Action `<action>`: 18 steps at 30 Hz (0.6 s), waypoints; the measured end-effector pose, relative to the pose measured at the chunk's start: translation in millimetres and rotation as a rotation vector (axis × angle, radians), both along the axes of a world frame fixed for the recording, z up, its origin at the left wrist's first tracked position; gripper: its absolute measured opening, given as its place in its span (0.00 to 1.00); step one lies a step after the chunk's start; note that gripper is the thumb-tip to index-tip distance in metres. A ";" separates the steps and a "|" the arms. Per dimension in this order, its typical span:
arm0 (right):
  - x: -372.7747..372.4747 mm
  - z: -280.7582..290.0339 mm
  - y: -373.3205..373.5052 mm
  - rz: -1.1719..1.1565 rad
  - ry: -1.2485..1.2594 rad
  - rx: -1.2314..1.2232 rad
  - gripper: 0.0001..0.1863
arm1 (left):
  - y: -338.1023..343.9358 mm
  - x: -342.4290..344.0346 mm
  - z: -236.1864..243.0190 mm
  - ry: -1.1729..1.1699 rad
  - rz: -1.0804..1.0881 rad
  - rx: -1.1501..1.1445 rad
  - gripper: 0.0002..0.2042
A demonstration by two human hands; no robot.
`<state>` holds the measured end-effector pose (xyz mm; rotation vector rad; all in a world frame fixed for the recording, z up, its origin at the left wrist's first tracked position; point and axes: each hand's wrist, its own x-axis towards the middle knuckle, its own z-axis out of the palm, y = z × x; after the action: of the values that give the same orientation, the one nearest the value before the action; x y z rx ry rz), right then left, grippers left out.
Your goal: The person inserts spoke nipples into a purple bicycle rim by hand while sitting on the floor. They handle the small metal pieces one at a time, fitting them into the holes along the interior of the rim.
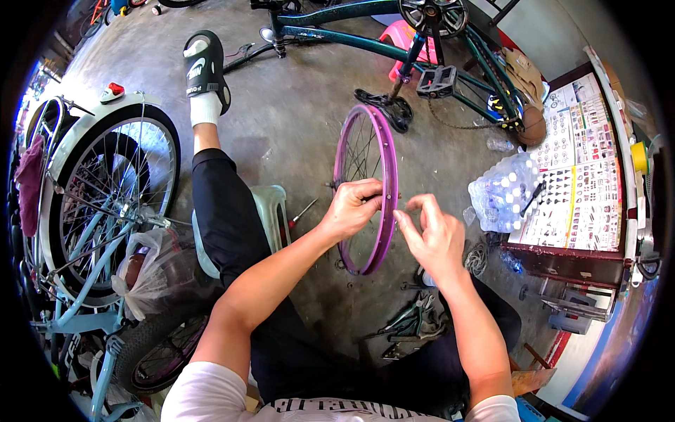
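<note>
A purple bicycle wheel rim [388,169] with dark spokes stands upright in front of me, its edge turned toward me. My left hand [354,209] is closed at the rim's left side, thumb and fingertips pinched against it by the spokes. Whatever lies between those fingertips is too small to make out. On the other side is my right hand [437,243], with its thumb tip at the rim's outer face. Its index finger is bent and apart from the thumb, and I see nothing held there.
A teal bicycle frame [344,41] lies ahead, with a black pedal [437,82]. Wrapped bottles [503,197] stand right, beside a chart-covered cabinet [587,169]. Left is a light-blue bicycle [91,274]. Pliers and other tools [415,320] and a screwdriver [302,213] lie on the floor.
</note>
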<state>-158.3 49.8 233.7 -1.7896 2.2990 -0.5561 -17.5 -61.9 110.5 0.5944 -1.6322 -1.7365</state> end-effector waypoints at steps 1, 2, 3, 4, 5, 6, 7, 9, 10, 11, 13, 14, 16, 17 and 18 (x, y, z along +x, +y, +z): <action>-2.4 3.0 -3.6 0.080 0.027 -0.064 0.12 | 0.5 -1.5 -4.3 -0.026 0.001 -0.049 0.11; -4.0 5.4 -7.2 0.159 0.053 -0.131 0.13 | -0.1 -2.3 -4.8 -0.053 0.001 -0.102 0.11; -5.1 4.2 -8.8 0.176 0.085 -0.118 0.13 | 0.3 -2.6 -5.3 -0.047 0.020 -0.144 0.11; -5.6 1.9 -10.0 0.195 0.116 -0.105 0.13 | 1.5 -3.6 -5.5 -0.047 0.029 -0.167 0.11; -5.3 -0.3 -10.9 0.214 0.149 -0.092 0.13 | 2.1 -4.1 -4.7 -0.047 0.038 -0.190 0.11; -4.6 -2.2 -11.4 0.215 0.175 -0.100 0.13 | 2.6 -4.6 -3.9 -0.046 0.048 -0.213 0.11; -3.7 -4.0 -11.7 0.216 0.202 -0.107 0.13 | 3.4 -6.6 -3.0 -0.040 0.046 -0.223 0.10; -0.7 -5.2 -13.0 0.198 0.231 -0.088 0.12 | 4.1 -5.8 -4.7 -0.077 0.028 -0.291 0.10; 1.0 -4.6 -13.0 0.173 0.235 -0.060 0.11 | 4.4 -5.4 -5.5 -0.096 0.019 -0.325 0.10; 2.3 -4.0 -12.7 0.147 0.240 -0.032 0.11 | 4.4 -5.3 -3.2 -0.098 0.018 -0.354 0.11; 0.3 -7.7 -13.2 0.150 0.300 -0.038 0.10 | 6.5 -8.7 -5.1 -0.071 0.052 -0.372 0.12; -0.9 -8.5 -14.2 0.153 0.331 -0.042 0.09 | 7.5 -10.7 -4.9 -0.056 0.070 -0.382 0.12; -1.6 -8.2 -17.5 0.141 0.310 -0.044 0.09 | 9.4 -13.5 -4.6 -0.043 0.082 -0.360 0.13; -2.7 -10.5 -18.5 0.136 0.295 -0.057 0.09 | 10.7 -14.8 -5.0 -0.037 0.090 -0.347 0.13; -3.3 -11.5 -19.2 0.132 0.280 -0.070 0.09 | 11.7 -15.0 -5.7 -0.031 0.098 -0.334 0.13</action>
<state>-161.6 30.7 222.2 -2.1558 2.3338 -0.3903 -32.5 -50.1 104.9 0.5318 -1.8319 -1.3505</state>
